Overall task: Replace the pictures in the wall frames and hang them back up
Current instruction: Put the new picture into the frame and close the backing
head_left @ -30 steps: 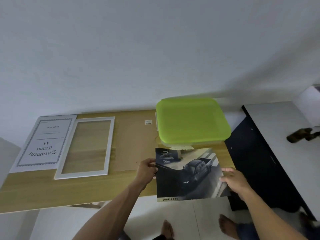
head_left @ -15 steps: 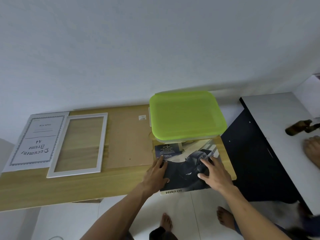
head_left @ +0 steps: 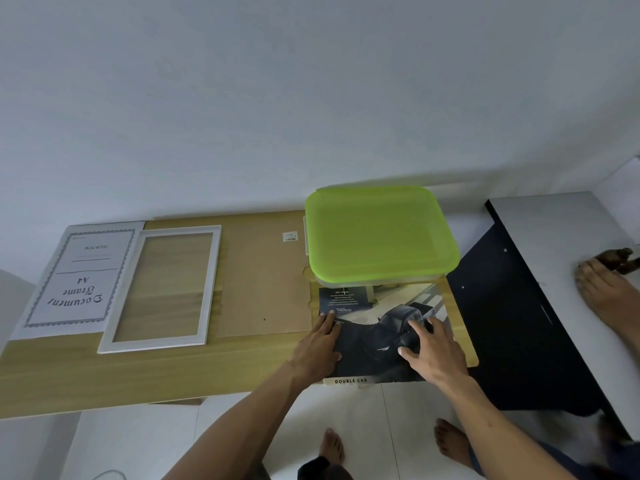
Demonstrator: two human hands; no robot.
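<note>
At the right end of the tabletop the car picture is pinned flat under both flattened grips, left hand and right hand, while the empty white frame is found well off to the left, long axis running away, the left hand nearer.

Wooden table carries frame, certificate, backing board, poster

1 head camera looks steeply down from above at the wooden table, near, facing the wall.
</note>
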